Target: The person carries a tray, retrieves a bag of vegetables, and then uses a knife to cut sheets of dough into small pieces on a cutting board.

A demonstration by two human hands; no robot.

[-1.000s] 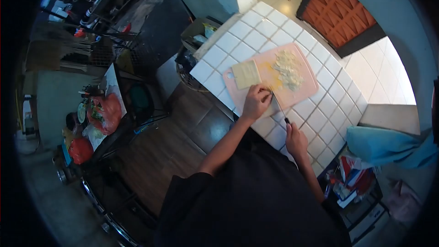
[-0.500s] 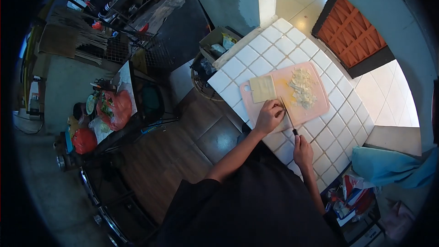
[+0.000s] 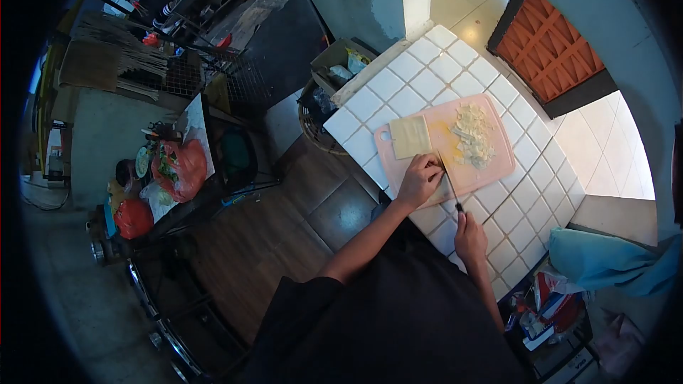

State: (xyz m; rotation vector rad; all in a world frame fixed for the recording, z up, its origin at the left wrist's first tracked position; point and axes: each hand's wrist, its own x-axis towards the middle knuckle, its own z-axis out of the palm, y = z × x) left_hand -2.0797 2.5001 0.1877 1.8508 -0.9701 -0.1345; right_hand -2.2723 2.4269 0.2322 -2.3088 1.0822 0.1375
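My right hand (image 3: 471, 237) is closed around the black handle of a kitchen knife (image 3: 448, 179), whose narrow blade points away from me across the near edge of a pink cutting board (image 3: 502, 161). Right beside the blade, my left hand (image 3: 420, 181) has its fingers bent and pressed together on the board; they hide what they hold, though a pale piece shows just below them. Flat at the board's left end lies a pale yellow square sheet or stack of sheets (image 3: 409, 137). Thin, pale cut strips (image 3: 472, 135) are heaped on the right part.
The board rests on a white-tiled counter (image 3: 530, 199). Beyond its left corner are a wicker basket (image 3: 311, 124) and a box with packets (image 3: 345, 60). A side table at left bears a red plastic bag (image 3: 183, 171). Blue cloth (image 3: 597, 259) hangs at right.
Hands, knife and board keep almost the same places; the knife has shifted only very slightly. The whole view has moved a little with my head.
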